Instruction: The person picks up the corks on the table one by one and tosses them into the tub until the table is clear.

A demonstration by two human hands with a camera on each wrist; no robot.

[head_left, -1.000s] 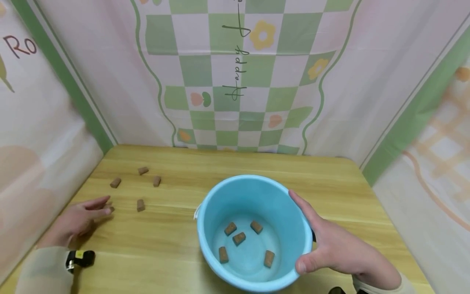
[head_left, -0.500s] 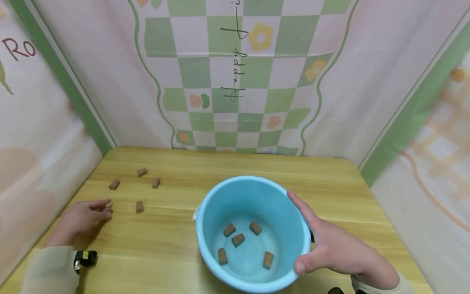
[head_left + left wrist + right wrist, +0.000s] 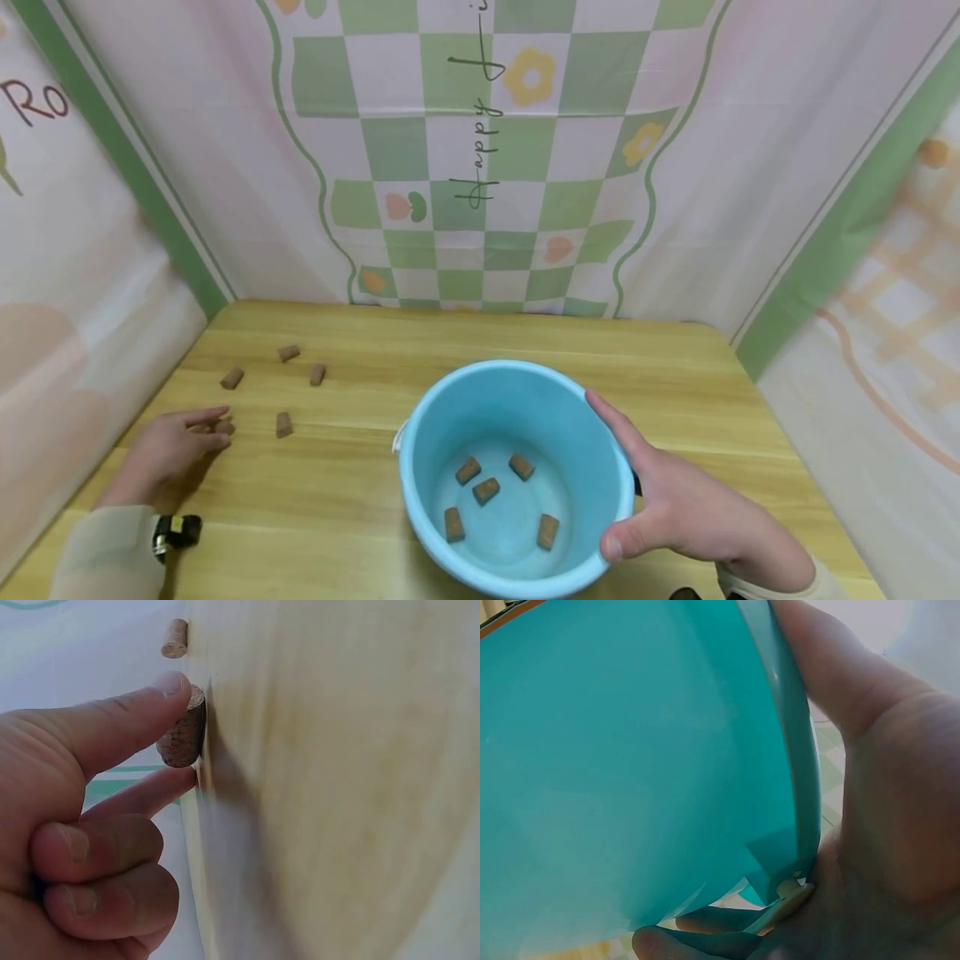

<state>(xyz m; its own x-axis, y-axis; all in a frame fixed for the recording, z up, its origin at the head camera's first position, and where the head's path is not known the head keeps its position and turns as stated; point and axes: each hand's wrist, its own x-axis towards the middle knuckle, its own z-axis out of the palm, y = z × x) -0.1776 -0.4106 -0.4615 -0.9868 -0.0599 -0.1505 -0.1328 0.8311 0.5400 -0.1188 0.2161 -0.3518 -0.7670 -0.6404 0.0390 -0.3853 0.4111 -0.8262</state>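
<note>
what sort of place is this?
Probably a makeshift recording booth: printed curtains hang around the wooden table on three sides, and a black device sits at the left sleeve.

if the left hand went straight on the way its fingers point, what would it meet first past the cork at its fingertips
Probably the loose cork on the table directly between the left hand and the blue bucket; depth is hard to judge.
</note>
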